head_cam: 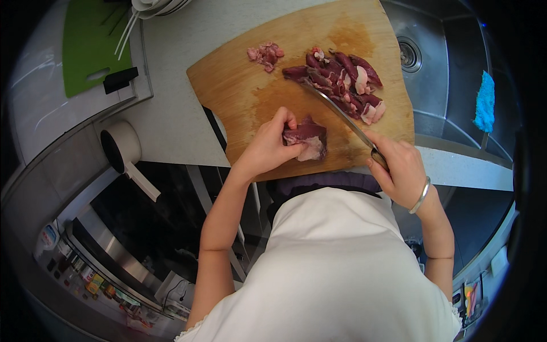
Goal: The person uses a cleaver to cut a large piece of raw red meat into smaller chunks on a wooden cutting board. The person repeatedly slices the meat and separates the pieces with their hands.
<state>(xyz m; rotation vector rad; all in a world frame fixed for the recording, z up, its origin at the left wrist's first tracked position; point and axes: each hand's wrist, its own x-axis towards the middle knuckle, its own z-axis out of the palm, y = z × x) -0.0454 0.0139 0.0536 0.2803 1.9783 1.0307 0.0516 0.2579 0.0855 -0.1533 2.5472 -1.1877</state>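
Note:
My left hand (273,143) grips a chunk of dark red raw meat (315,136) with pale fat, near the front edge of a wooden cutting board (235,77). In my right hand (395,166) is the handle of a kitchen knife (342,114). Its blade slants up and left across the board, the tip beside a pile of sliced dark meat (337,81). Farther left lies a small heap of pinkish trimmings (266,55). The blade is apart from the chunk in my left hand.
Right of the board is a stainless steel sink (427,89) with a blue cloth (485,102). At left stand a pale saucepan (124,145) and a green cutting board (85,51). White bowls (158,6) sit at the back. The wooden board's front edge is close to my body.

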